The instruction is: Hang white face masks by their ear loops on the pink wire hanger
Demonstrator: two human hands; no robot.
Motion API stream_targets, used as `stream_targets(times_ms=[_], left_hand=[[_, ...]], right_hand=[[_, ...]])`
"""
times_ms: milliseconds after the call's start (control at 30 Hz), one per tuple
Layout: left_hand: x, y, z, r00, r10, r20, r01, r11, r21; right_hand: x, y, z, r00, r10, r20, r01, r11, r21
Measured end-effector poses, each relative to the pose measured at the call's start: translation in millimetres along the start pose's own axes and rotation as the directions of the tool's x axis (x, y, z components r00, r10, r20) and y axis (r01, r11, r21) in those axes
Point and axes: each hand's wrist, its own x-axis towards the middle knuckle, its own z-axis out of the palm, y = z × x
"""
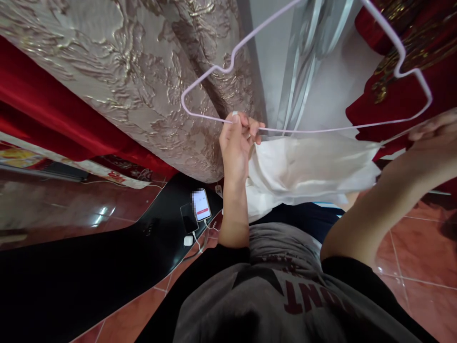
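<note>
A pale pink wire hanger (321, 130) spans the upper middle and right. My left hand (240, 133) pinches its bottom bar near the left end, fingers closed. Below the bar lies white cloth (310, 164), whose upper left corner reaches my left fingers. From the cloth's right corner a thin strand stretches to my right hand (435, 128), which is at the right edge, blurred; its fingers look bent around the strand. The hanger's top runs out of view.
Textured beige fabric (143, 71) hangs at the upper left, beside red cloth (64, 114). A black surface (89, 267) at the left holds a lit phone (202, 205), a dark phone (188, 218) and a white charger (188, 240). Red and gold cloth (392, 90) hangs right.
</note>
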Motion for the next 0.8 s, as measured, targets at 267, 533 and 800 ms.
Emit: stream_targets(times_ms=[267,533,800], left_hand=[[-6.3,-7.0,6.1,0.996,-0.083,0.033,0.083,0.997,-0.002],[0.1,37.5,-55.0,0.996,0.015,-0.093,0.014,0.952,0.305],[26.2,49.0,-83.2,0.696,0.717,-0.037,-0.635,0.639,0.433]], right_hand=[[-93.9,-42.2,49.3,0.813,0.057,0.58,0.066,0.98,-0.188],[-88.7,-19.7,41.3,0.85,-0.008,0.526,0.116,0.978,-0.173],[-86.4,-26.6,41.9,0.881,0.009,0.474,0.057,0.99,-0.126]])
